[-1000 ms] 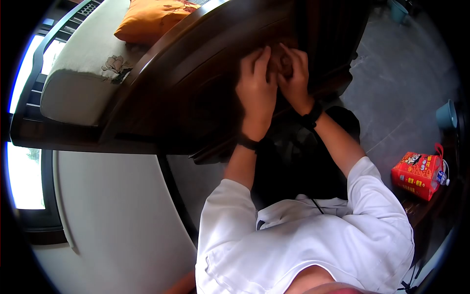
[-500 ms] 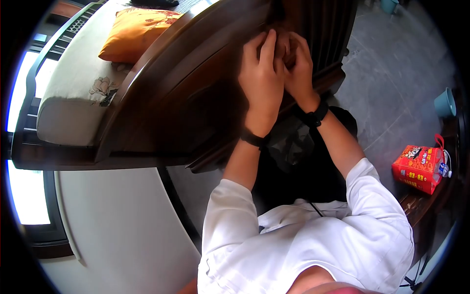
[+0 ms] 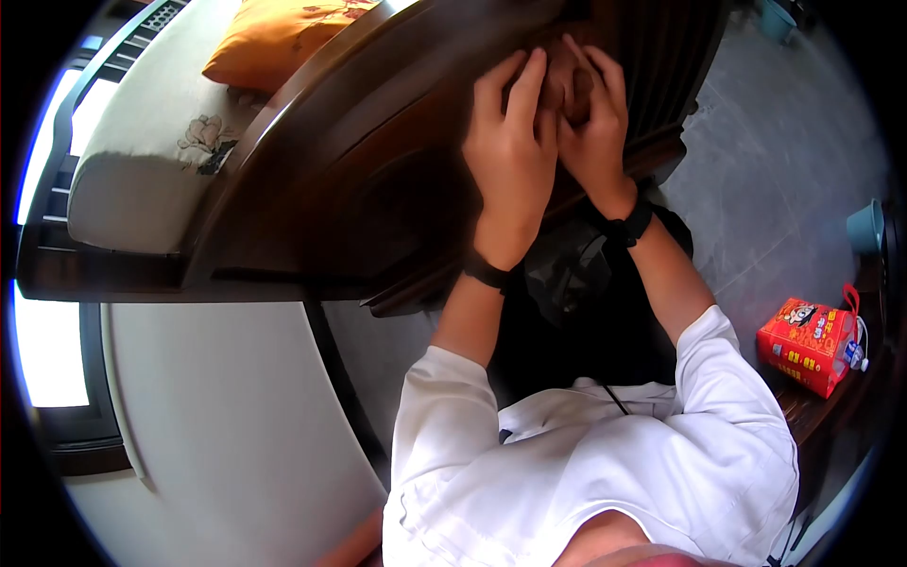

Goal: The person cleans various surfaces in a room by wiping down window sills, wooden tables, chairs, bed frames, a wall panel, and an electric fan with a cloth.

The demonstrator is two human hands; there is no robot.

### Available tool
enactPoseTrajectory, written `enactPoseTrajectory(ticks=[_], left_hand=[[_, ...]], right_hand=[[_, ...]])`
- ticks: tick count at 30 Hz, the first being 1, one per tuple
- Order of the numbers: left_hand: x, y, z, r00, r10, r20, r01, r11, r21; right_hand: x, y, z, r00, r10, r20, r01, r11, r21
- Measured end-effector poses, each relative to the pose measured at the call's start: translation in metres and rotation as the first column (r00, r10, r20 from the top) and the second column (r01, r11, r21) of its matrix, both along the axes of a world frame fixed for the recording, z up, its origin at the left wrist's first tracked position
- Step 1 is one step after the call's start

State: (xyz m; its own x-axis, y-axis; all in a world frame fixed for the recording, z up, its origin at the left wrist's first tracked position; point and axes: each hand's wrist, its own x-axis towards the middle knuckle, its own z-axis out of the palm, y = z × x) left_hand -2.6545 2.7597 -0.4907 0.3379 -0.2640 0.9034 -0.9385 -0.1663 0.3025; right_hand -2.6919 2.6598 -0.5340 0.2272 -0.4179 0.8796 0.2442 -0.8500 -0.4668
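My left hand (image 3: 513, 151) and my right hand (image 3: 597, 132) are side by side against a dark, glossy wooden panel (image 3: 378, 170). Their fingers curve inward, and the thumbs come close together. Between them shows a brownish shape (image 3: 565, 87); whether it is a thing in my fingers or a reflection in the polished wood, I cannot tell. The fingertips are partly lost in shadow and blur. Each wrist wears a black band. Below the hands, over dark clothing, is a shiny black patch (image 3: 567, 269) that looks like plastic.
Beyond the panel, an orange cushion (image 3: 279, 42) lies on a pale seat pad (image 3: 142, 180). To the right, a red printed carton (image 3: 803, 345) with a bottle stands on dark wood. Blue-green buckets (image 3: 864, 229) sit near the grey tiled floor (image 3: 775, 170).
Both hands have shifted slightly right in view, and my right hand's fingers have spread a little. The view has tilted slightly, moving the cushion up and the carton down.
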Motion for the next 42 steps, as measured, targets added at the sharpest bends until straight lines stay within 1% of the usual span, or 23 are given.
enactPoseTrajectory(ticks=[2,4,7,12,13,14,15,19,20,23,24,27,28,30,31,32,33,34,37,38,40,41,42], left_hand=[[0.006,0.002,0.013,0.999,-0.007,0.051,0.010,0.999,-0.051],[0.009,0.010,0.016,1.000,-0.014,0.007,0.014,0.998,-0.064],[0.013,0.026,0.020,1.000,0.004,-0.026,-0.007,0.994,-0.111],[0.025,0.073,0.013,0.994,0.095,-0.048,-0.102,0.984,-0.146],[0.028,0.084,0.010,0.990,0.136,-0.040,-0.141,0.979,-0.149],[0.031,0.095,0.008,0.984,0.178,-0.030,-0.180,0.972,-0.151],[0.033,0.107,0.007,0.975,0.220,-0.020,-0.220,0.964,-0.151],[0.040,0.161,0.005,0.931,0.357,-0.073,-0.364,0.921,-0.141],[0.045,0.174,0.003,0.919,0.394,-0.033,-0.394,0.904,-0.168],[0.056,0.217,-0.002,0.849,0.529,-0.017,-0.525,0.837,-0.157],[0.059,0.232,-0.003,0.815,0.579,-0.029,-0.577,0.804,-0.147],[0.061,0.270,-0.003,0.754,0.641,-0.146,-0.657,0.739,-0.147],[0.057,0.275,0.001,0.725,0.643,-0.249,-0.686,0.705,-0.180],[0.061,0.297,-0.003,0.695,0.631,-0.345,-0.712,0.668,-0.214],[0.063,0.306,-0.005,0.681,0.619,-0.392,-0.724,0.650,-0.231],[0.062,0.311,-0.003,0.645,0.652,-0.399,-0.754,0.630,-0.187],[0.064,0.319,-0.010,0.640,0.663,-0.389,-0.756,0.634,-0.164],[0.069,0.326,-0.018,0.637,0.672,-0.378,-0.757,0.638,-0.143],[0.074,0.335,-0.033,0.627,0.679,-0.382,-0.759,0.642,-0.104],[0.074,0.333,-0.037,0.626,0.676,-0.390,-0.758,0.645,-0.098],[0.077,0.332,-0.060,0.660,0.656,-0.366,-0.736,0.662,-0.143],[0.078,0.331,-0.071,0.678,0.645,-0.353,-0.724,0.670,-0.164],[0.076,0.330,-0.081,0.682,0.624,-0.381,-0.713,0.682,-0.160]], right_hand=[[0.002,0.002,0.018,0.999,-0.048,0.011,0.049,0.996,-0.069],[0.004,0.007,0.028,0.997,-0.080,0.012,0.081,0.988,-0.130],[0.007,0.020,0.042,0.997,-0.080,-0.002,0.078,0.971,-0.225],[0.022,0.063,0.052,1.000,-0.018,0.002,0.018,0.966,-0.259],[0.026,0.073,0.052,1.000,-0.001,0.001,0.002,0.964,-0.267],[0.031,0.084,0.053,0.998,0.061,0.030,-0.051,0.961,-0.271],[0.035,0.095,0.054,0.996,0.092,0.018,-0.084,0.956,-0.281],[0.055,0.141,0.055,0.978,0.209,-0.009,-0.200,0.923,-0.328],[0.061,0.155,0.055,0.972,0.233,-0.008,-0.222,0.915,-0.337],[0.080,0.199,0.054,0.949,0.316,0.001,-0.296,0.890,-0.346],[0.087,0.213,0.056,0.935,0.354,0.001,-0.330,0.874,-0.355],[0.101,0.257,0.060,0.898,0.438,-0.040,-0.420,0.826,-0.376],[0.104,0.270,0.062,0.880,0.469,-0.072,-0.459,0.803,-0.379],[0.108,0.294,0.065,0.852,0.510,-0.119,-0.513,0.767,-0.385],[0.114,0.305,0.063,0.857,0.498,-0.132,-0.504,0.760,-0.410],[0.120,0.317,0.058,0.862,0.485,-0.146,-0.497,0.752,-0.434],[0.123,0.326,0.052,0.866,0.473,-0.163,-0.491,0.744,-0.454],[0.124,0.331,0.048,0.900,0.418,-0.120,-0.420,0.765,-0.488],[0.122,0.328,0.036,0.914,0.368,-0.169,-0.399,0.742,-0.539],[0.120,0.327,0.031,0.899,0.386,-0.207,-0.434,0.725,-0.535],[0.118,0.324,0.018,0.871,0.406,-0.277,-0.492,0.698,-0.521],[0.118,0.323,0.008,0.875,0.394,-0.282,-0.485,0.699,-0.526],[0.118,0.324,-0.005,0.877,0.384,-0.288,-0.480,0.699,-0.530]])
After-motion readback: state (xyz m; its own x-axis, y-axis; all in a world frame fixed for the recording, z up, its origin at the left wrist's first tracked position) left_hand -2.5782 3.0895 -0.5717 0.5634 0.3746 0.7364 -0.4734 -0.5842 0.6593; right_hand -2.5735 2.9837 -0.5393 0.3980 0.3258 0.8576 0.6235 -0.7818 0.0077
